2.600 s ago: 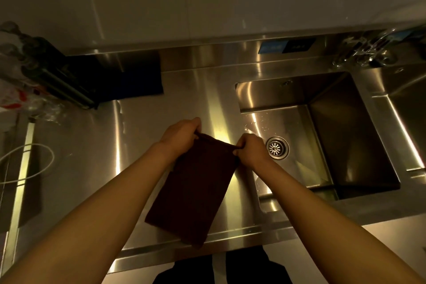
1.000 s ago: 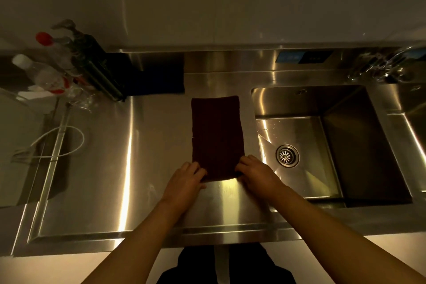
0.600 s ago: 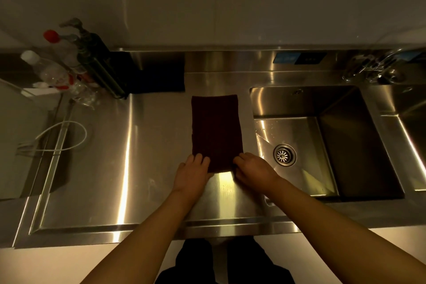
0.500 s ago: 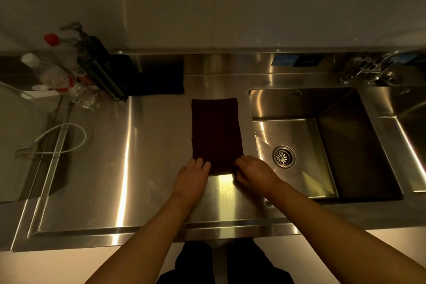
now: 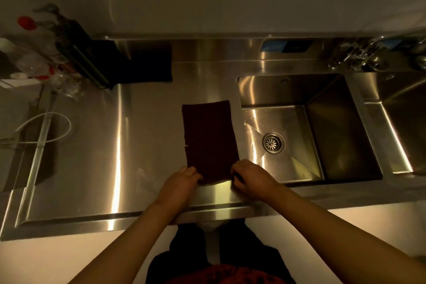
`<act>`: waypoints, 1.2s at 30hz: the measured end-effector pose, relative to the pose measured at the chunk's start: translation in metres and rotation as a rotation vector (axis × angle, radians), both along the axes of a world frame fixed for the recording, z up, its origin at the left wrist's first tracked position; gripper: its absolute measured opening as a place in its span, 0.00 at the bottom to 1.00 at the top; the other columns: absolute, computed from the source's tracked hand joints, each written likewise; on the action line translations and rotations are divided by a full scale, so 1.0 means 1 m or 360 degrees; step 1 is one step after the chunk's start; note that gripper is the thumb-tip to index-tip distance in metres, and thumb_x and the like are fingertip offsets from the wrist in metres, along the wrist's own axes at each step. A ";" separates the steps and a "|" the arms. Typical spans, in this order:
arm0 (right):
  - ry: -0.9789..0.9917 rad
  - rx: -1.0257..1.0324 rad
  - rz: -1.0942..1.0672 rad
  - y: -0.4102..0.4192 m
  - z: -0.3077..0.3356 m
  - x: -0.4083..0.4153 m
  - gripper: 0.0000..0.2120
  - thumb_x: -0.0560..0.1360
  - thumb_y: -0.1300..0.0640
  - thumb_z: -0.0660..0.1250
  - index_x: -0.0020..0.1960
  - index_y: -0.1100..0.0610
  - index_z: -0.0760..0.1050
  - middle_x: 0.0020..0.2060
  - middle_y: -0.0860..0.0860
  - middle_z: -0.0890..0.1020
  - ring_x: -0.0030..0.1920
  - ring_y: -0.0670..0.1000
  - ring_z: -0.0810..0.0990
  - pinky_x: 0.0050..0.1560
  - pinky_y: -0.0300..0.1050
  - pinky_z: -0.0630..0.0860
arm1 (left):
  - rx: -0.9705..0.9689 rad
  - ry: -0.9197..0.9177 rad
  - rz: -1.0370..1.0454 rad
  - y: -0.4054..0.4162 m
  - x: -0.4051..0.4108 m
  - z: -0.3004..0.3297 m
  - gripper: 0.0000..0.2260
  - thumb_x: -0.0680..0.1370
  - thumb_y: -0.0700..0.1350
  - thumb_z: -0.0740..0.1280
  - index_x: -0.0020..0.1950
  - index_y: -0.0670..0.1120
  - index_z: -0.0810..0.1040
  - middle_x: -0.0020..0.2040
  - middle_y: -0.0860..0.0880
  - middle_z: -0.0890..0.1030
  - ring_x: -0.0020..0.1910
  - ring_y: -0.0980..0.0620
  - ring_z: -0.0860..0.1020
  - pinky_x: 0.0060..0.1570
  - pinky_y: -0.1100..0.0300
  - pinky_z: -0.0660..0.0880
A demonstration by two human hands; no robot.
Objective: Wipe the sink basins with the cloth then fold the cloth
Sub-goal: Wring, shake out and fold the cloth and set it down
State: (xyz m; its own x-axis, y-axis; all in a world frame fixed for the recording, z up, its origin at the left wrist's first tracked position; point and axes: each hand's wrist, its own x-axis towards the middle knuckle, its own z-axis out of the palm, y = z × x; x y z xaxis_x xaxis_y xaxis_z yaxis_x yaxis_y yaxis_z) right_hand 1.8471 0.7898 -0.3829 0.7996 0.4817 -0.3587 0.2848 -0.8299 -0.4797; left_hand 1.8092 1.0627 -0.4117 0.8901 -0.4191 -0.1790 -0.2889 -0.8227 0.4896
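Maroon cloth [image 5: 209, 139], two hands [image 5: 215, 180]

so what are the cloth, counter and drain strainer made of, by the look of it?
Cloth: dark maroon fabric, matte, faint ribbing, likely knit or microfibre.
Counter: brushed stainless steel, judging by streaky reflections and a pressed rim.
Drain strainer: shiny slotted metal, probably stainless or chrome-plated; cannot tell which.

Bare steel counter [image 5: 96, 157] lies left of the cloth [image 5: 208, 140]; bottles [image 5: 41, 57] and a dark mat [image 5: 147, 64] crowd the back-left corner, the basin [image 5: 341, 134] drops away just right, taps [image 5: 359, 55] behind.
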 end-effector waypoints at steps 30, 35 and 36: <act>0.0232 0.0442 -0.0523 0.017 0.026 0.114 0.12 0.76 0.66 0.69 0.57 0.56 0.82 0.50 0.49 0.81 0.44 0.48 0.79 0.39 0.25 0.72 | -0.0633 0.0261 0.0993 0.011 0.093 0.013 0.10 0.78 0.35 0.71 0.56 0.48 0.85 0.49 0.56 0.82 0.44 0.75 0.76 0.46 0.81 0.67; 0.0137 0.0323 -0.0537 0.027 0.013 0.142 0.10 0.76 0.64 0.69 0.56 0.56 0.83 0.52 0.50 0.84 0.52 0.48 0.80 0.50 0.36 0.71 | -0.0593 0.0227 0.1007 0.010 0.121 0.007 0.12 0.78 0.35 0.70 0.55 0.49 0.85 0.49 0.56 0.83 0.46 0.61 0.79 0.47 0.81 0.68; 0.0130 0.0297 -0.0546 0.028 0.010 0.144 0.11 0.76 0.64 0.68 0.56 0.56 0.82 0.53 0.51 0.84 0.53 0.49 0.81 0.51 0.38 0.71 | -0.0582 0.0219 0.1017 0.009 0.124 0.006 0.12 0.78 0.35 0.69 0.55 0.49 0.84 0.49 0.56 0.83 0.47 0.59 0.79 0.47 0.80 0.68</act>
